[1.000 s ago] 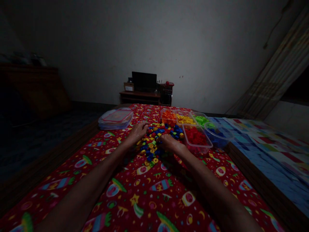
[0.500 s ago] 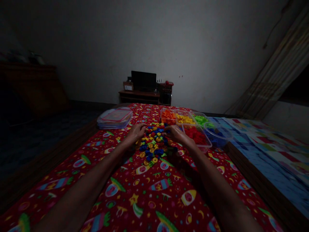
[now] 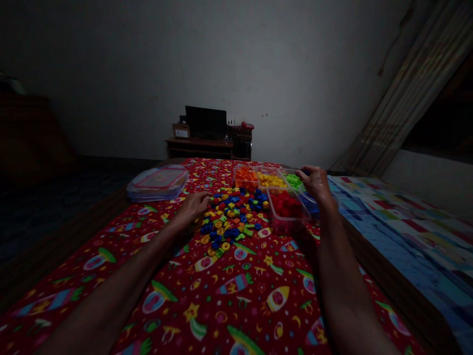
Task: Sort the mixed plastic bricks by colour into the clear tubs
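Observation:
A pile of small plastic building blocks [image 3: 231, 217] in blue, yellow, green, red and orange lies on a red patterned cloth [image 3: 247, 296]. At the pile's left edge is my left hand [image 3: 192, 206], fingers curled and tips close together; whatever they may pinch is too dark to see. My right hand [image 3: 317, 183] is raised over the blue-block tub [image 3: 312, 203], beside the box of green blocks [image 3: 293, 180]. Its thumb and fingers are pinched together, and I cannot make out what is between them. The hand and wrist partly cover the blue tub.
Clear boxes hold orange blocks [image 3: 246, 176], yellow blocks [image 3: 271, 180] and red blocks [image 3: 287, 204]. Stacked lids [image 3: 158, 183] lie at the left. Beyond the table stands a desk with a monitor [image 3: 206, 122]. A bed [image 3: 399, 217] adjoins on the right.
My right hand has left the pile and moved right, up over the blue tub. The left hand stays at the pile's left side. The view has turned slightly right.

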